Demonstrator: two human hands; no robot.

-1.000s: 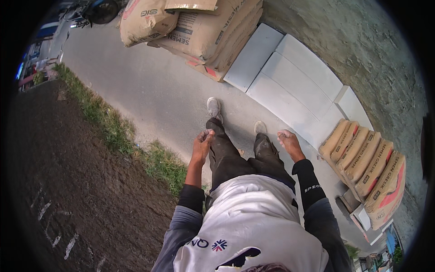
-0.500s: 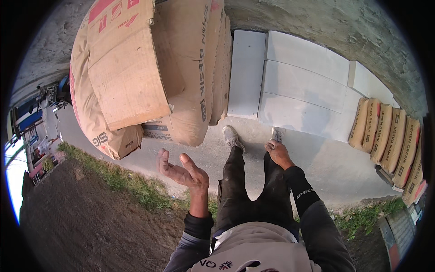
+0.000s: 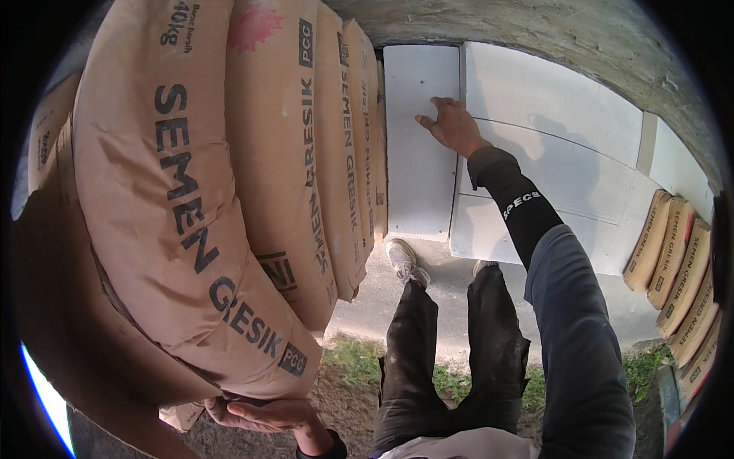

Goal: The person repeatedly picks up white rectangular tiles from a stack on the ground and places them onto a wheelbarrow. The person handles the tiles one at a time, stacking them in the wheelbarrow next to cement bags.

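Note:
A stack of brown paper cement sacks (image 3: 195, 153) fills the left side, rising toward me. Against the near end of the top sack lies my left hand (image 3: 264, 417), palm side partly up, its fingers stretched out and partly covered at the tips. A bent sheet of cardboard (image 3: 69, 321) hangs along the sacks' left side, close to those fingertips. My right hand (image 3: 453, 126) reaches forward over the narrow white block (image 3: 420, 176) right of the stack. Its fingers are apart and hold nothing; whether they touch the block cannot be told.
More large white blocks (image 3: 550, 84) line the rough grey wall (image 3: 527, 19). Further right, several cement sacks (image 3: 680, 268) stand in a row. Beneath my shoes (image 3: 405, 260) runs a concrete path (image 3: 367, 306), edged with grass (image 3: 355, 359) and soil.
The cardboard has shifted off the sacks' top to the left, baring their faces. My right hand has gone from beside my knee forward over the white block. My left hand has dropped toward the sack's near end.

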